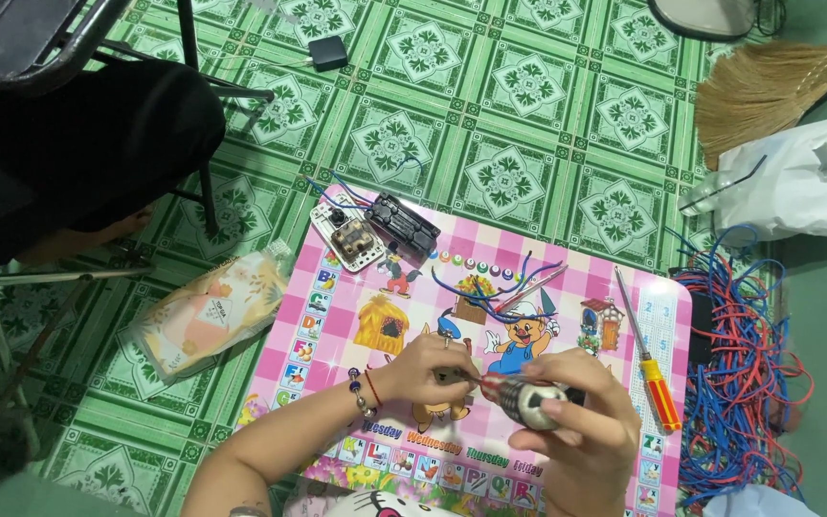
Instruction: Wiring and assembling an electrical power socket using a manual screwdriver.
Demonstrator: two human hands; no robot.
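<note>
My right hand (576, 421) grips a small round silver and black part (531, 402) over a pink children's table (337, 325) printed with cartoon pictures. My left hand (428, 369) pinches the end of a thin red wire (488, 381) right against that part. The left wrist wears a red string and a beaded bracelet, and a ring sits on one finger. Short blue wires (490, 287) lie on the table beyond the hands.
A yellow and red screwdriver (653, 369) lies on the table's right side. A white switch plate (346, 237) and a black battery holder (402, 225) sit at its far left corner. A tangle of red and blue wires (744, 373), a broom (768, 86), a white bag (806, 182) and a snack packet (208, 311) lie on the green tiled floor.
</note>
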